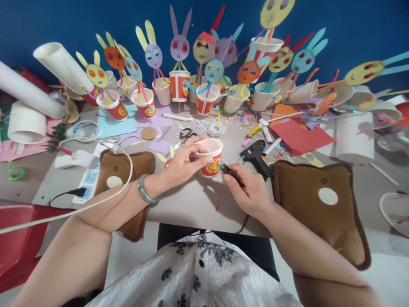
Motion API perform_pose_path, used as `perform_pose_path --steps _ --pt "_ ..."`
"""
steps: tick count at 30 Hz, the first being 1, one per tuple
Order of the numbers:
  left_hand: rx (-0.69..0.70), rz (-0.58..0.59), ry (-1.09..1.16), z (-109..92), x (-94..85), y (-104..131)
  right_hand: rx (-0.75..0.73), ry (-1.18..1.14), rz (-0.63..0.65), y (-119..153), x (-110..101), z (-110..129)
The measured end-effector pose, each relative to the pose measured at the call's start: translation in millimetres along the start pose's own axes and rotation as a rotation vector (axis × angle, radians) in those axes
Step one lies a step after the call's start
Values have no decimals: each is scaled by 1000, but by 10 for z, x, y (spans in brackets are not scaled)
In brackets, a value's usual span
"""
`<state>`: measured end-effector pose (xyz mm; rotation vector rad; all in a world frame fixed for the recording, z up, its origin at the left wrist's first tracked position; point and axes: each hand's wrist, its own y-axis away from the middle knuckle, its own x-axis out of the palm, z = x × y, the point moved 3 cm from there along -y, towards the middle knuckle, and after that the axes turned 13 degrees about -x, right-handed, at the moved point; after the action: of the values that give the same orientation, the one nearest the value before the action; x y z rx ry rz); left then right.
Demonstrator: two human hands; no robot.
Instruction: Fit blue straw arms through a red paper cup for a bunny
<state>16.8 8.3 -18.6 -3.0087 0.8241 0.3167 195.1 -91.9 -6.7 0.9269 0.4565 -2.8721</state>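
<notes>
Red and white, the paper cup (211,169) was held mouth-up between the 2 hands, above the near part of the table (188,207). The left hand (183,161) grasped it from the left, thumb across its outer wall. The right hand (251,187) clasped a dark tool (228,171), its long axis slanting leftward to the cup's right side; contact could not be told.

Tool (227,171) mostly hidden in right hand (251,189), red chair (19,236) cut off at left edge, yellow paper head (276,13) cropped above
</notes>
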Motion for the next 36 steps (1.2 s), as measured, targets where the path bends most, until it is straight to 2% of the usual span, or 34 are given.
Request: perform_pose_path --steps 16,25,36 --pt "78 -9 -182 -39 -13 19 -76 275 10 10 40 -111" --pt "159 -28 -311 -79 -22 37 -128 378 171 -25 -32 -118" --pt "166 38 -375 -118 -10 56 -172 369 278 -51 -111 -131"
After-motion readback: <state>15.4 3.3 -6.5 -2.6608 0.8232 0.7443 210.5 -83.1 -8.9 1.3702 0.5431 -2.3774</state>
